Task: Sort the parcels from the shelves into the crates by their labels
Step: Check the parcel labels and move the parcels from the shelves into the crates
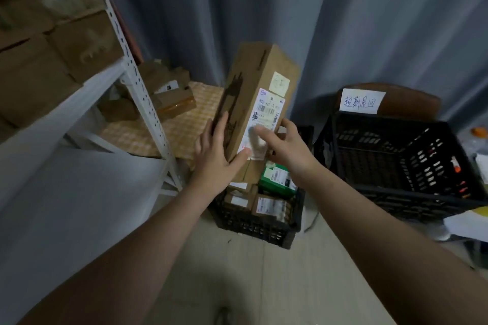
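A tall brown cardboard parcel [253, 82] with a white shipping label stands upright above a black crate [253, 227] on the floor. My left hand [217, 153] holds its lower left side, fingers along the side and thumb across the bottom front. My right hand [285, 148] is at its lower right edge, with blurred fingers over the bottom of the label. Whether the parcel rests on the crate's contents is hidden by my hands. The crate holds several small brown parcels and a green box [277, 179].
A white metal shelf unit [137, 87] at left carries several brown boxes. More parcels lie on a checked mat [184, 124] behind it. At right stands a larger black crate [396, 161], with a handwritten paper sign [360, 101] behind it. Grey curtains hang at the back.
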### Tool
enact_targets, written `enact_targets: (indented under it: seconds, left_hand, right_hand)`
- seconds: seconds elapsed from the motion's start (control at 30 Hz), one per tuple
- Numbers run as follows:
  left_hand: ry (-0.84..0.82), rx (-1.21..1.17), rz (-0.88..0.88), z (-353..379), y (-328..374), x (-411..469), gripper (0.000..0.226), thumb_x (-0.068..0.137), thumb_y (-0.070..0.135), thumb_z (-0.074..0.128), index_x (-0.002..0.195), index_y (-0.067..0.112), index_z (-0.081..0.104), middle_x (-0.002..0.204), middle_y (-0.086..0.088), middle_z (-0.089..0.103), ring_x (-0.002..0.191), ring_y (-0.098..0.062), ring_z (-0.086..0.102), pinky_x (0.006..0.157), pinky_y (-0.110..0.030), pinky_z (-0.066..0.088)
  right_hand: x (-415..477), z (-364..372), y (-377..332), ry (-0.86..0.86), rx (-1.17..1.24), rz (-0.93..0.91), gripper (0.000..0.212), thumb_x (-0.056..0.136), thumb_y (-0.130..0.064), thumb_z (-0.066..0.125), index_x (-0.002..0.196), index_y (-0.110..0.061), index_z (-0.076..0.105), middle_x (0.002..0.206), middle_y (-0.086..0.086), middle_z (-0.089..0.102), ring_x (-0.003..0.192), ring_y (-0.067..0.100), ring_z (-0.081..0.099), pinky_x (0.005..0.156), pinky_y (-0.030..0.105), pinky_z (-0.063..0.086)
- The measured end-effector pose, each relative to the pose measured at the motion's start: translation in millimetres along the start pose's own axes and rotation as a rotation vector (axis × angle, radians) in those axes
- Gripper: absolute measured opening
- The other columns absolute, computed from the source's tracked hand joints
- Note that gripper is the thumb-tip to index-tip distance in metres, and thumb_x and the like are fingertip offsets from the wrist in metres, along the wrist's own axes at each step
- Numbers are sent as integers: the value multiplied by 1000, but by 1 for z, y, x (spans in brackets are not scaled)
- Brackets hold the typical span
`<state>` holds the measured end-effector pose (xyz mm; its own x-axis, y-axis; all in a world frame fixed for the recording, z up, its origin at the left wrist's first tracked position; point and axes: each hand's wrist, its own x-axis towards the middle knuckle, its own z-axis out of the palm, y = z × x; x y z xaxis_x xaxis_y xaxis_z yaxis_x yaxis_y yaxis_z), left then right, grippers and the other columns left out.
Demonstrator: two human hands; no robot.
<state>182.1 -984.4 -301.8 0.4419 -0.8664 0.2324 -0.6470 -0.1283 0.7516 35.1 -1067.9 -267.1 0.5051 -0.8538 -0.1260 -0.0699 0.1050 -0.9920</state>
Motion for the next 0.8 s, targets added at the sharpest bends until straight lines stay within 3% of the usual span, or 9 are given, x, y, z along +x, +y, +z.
enact_targets:
  seconds: [0.07, 0.13, 0.2, 0.3, 0.4, 0.53, 0.63, 0.73, 0.8]
  left_hand:
    - [-87, -2, 8, 14, -9, 10, 87, 78, 55, 61, 130, 70, -6, 152, 11, 7, 138, -20, 8, 110, -52, 19]
    - [-195, -71, -22, 31, -21, 18, 91, 77, 52, 65, 125, 75, -8, 147, 21, 3, 140, -20, 6, 111, -51, 19]
    - [-299, -130, -45, 47, -37, 26, 87, 77, 55, 65, 126, 74, -4, 149, 20, 4, 141, -18, 8, 110, -46, 19]
    - [-357, -99, -83, 66, -65, 44, 69, 85, 59, 51, 139, 60, 9, 153, 11, 15, 137, -10, 16, 109, -42, 21]
    - [-231, -163, -247, 80, -94, 71, 66, 88, 56, 45, 147, 37, 20, 153, 3, 24, 139, -16, 25, 110, -40, 27]
    - [-163, -228, -344, 103, -134, 96, 67, 93, 54, 39, 148, 18, 26, 149, -4, 34, 134, -17, 36, 108, -38, 34]
    - [-248, -251, -416, 127, -163, 97, 68, 89, 55, 40, 146, 18, 32, 145, -2, 40, 131, -16, 41, 105, -37, 38]
    - [-426, -233, -483, 156, -192, 88, 56, 88, 55, 51, 138, 31, 40, 127, 15, 50, 114, -7, 54, 78, -11, 46]
    - [-497, -132, -533, 173, -217, 83, 63, 90, 46, 55, 144, 25, 33, 131, 12, 46, 113, -9, 53, 77, -10, 47]
  right_hand:
    - [21, 4, 9, 80, -49, -17, 59, 74, -38, 80, 119, -34, 41, 114, -14, 59, 104, -1, 62, 83, 19, 52]
    - [41, 2, 22, 160, -196, 32, 91, 67, -42, 84, 136, -23, 29, 134, -2, 44, 128, 12, 39, 103, 31, 37]
    - [61, -7, 38, 195, -322, 81, 108, 63, -45, 86, 144, -18, 19, 141, 4, 33, 133, 19, 24, 107, 35, 27]
    - [90, -33, 64, 123, -519, 69, 115, 62, -47, 84, 148, -16, 15, 140, 6, 31, 132, 22, 26, 110, 41, 30]
    - [117, -56, 97, -27, -753, 104, 131, 55, -60, 76, 152, -23, -4, 144, 3, 24, 133, 23, 27, 110, 39, 30]
    - [146, -73, 157, -151, -1101, 107, 128, 59, -69, 71, 149, -30, -10, 147, 3, 23, 134, 27, 29, 108, 48, 35]
    - [157, -72, 206, -289, -1241, 130, 123, 66, -69, 68, 151, -23, -8, 152, 6, 19, 137, 31, 24, 113, 46, 23]
    - [160, -64, 253, -417, -1292, 124, 118, 71, -64, 69, 151, -20, -6, 154, 7, 18, 140, 28, 20, 116, 45, 15]
    - [161, -60, 281, -475, -1305, 135, 117, 71, -62, 69, 152, -19, -3, 154, 8, 19, 141, 28, 19, 117, 46, 11]
